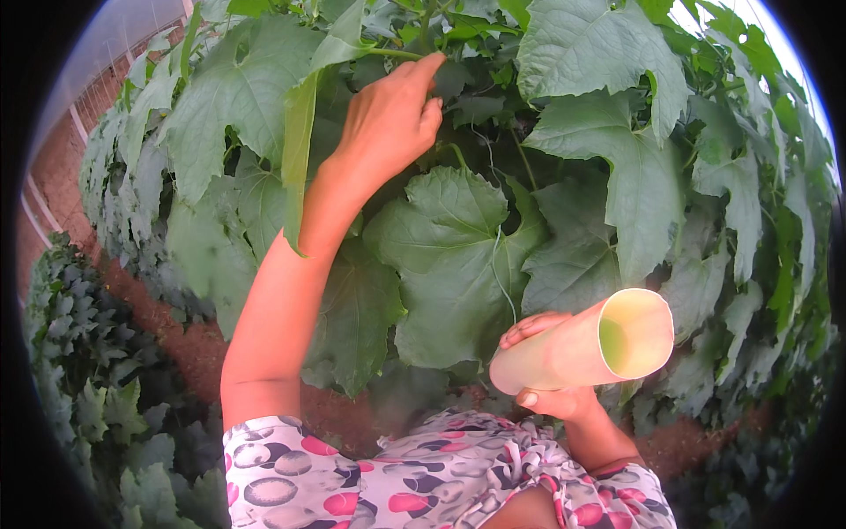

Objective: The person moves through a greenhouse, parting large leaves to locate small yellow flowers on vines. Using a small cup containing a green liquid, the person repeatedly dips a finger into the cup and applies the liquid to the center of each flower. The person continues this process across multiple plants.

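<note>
My left hand (393, 116) reaches up among the broad lobed leaves of a climbing vine, probably a gourd. Its fingers are bent beside a green stem (426, 30); leaves and the hand itself hide whether the fingertips grip anything. A folded leaf (301, 139) hangs against my left forearm. Lower down, my right hand (552, 400) is wrapped around a pale, tapered plastic cup (568, 350). The cup lies tilted with its mouth toward the upper right, and something green shows inside. Just above my right hand hangs a large leaf (456, 258) with a thin string (497, 271) running over it.
Dense leaves (615, 159) fill the space in front and to the right. Another row of plants (112, 423) stands at the lower left, across a strip of reddish soil (192, 357). A brownish wall (59, 159) and pale sheeting (119, 40) lie beyond.
</note>
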The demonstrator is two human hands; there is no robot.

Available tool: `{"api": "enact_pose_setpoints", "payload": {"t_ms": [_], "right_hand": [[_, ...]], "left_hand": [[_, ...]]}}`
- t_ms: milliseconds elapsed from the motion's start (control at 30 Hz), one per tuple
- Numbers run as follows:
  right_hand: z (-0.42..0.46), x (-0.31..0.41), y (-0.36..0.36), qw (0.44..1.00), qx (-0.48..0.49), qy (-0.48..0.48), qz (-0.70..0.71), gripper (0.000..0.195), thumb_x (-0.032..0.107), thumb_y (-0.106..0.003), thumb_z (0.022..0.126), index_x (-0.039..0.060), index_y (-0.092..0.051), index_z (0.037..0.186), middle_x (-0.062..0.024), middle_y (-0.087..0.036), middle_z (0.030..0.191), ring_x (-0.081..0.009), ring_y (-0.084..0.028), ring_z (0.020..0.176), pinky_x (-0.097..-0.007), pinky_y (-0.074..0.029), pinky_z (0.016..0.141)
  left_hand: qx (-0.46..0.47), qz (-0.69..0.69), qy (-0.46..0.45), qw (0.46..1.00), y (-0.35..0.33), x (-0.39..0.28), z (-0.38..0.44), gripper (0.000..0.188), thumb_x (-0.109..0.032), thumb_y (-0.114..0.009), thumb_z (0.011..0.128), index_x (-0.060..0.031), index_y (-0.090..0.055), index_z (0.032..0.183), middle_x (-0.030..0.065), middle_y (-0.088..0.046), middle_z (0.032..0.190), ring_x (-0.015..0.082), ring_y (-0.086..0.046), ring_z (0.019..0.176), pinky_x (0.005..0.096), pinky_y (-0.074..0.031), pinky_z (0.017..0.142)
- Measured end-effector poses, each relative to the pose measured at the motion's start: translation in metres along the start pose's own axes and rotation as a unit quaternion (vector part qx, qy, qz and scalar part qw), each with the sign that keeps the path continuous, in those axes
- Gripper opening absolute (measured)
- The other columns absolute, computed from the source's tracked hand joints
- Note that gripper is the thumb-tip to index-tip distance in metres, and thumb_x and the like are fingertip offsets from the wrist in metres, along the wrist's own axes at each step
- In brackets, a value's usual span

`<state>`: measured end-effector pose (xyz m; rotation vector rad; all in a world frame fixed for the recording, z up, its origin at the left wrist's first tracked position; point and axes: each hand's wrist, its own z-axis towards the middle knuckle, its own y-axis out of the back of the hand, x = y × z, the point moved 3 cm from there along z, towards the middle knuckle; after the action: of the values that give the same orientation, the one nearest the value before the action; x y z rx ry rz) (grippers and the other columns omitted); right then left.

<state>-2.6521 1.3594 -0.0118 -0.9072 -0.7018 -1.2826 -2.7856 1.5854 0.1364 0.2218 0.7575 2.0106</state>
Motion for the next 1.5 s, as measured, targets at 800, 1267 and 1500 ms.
{"api": "enact_pose_setpoints", "payload": {"t_ms": [800, 1267, 1500], "right_hand": [[-0.016, 0.002, 0.027, 0.997, -0.021, 0.054, -0.055, 0.058, 0.02, -0.083, 0.061, -0.0006, -0.055, 0.107, -0.0146, -0.059, 0.099, -0.0252, -0.058, 0.099, -0.0397, -0.047, 0.085], [-0.023, -0.022, 0.013, 0.994, 0.012, -0.002, -0.108, 0.072, 0.039, -0.078, 0.065, -0.0018, -0.045, 0.114, -0.0132, -0.052, 0.108, -0.0248, -0.053, 0.102, -0.0394, -0.043, 0.09], [-0.02, -0.04, 0.005, 0.988, 0.053, -0.072, -0.123, 0.08, 0.038, -0.077, 0.069, 0.001, -0.038, 0.128, -0.0139, -0.046, 0.125, -0.0254, -0.049, 0.114, -0.0391, -0.041, 0.095]], "left_hand": [[-0.053, -0.258, 0.048, 0.963, 0.058, -0.115, -0.083, 0.039, -0.021, -0.066, 0.083, -0.0015, -0.057, 0.116, 0.0133, -0.056, 0.108, 0.017, -0.06, 0.084, 0.0271, -0.048, 0.064], [0.158, -0.718, 0.127, 0.666, -0.046, -0.124, -0.171, 0.1, -0.057, -0.071, 0.07, 0.0001, -0.026, 0.139, 0.0192, -0.034, 0.14, 0.0276, -0.034, 0.131, 0.0422, -0.025, 0.108], [0.235, -0.544, 0.023, 0.805, -0.053, -0.105, -0.185, 0.111, -0.051, -0.079, 0.059, -0.002, -0.025, 0.142, 0.016, -0.037, 0.141, 0.0332, -0.033, 0.13, 0.0452, -0.023, 0.105]]}}
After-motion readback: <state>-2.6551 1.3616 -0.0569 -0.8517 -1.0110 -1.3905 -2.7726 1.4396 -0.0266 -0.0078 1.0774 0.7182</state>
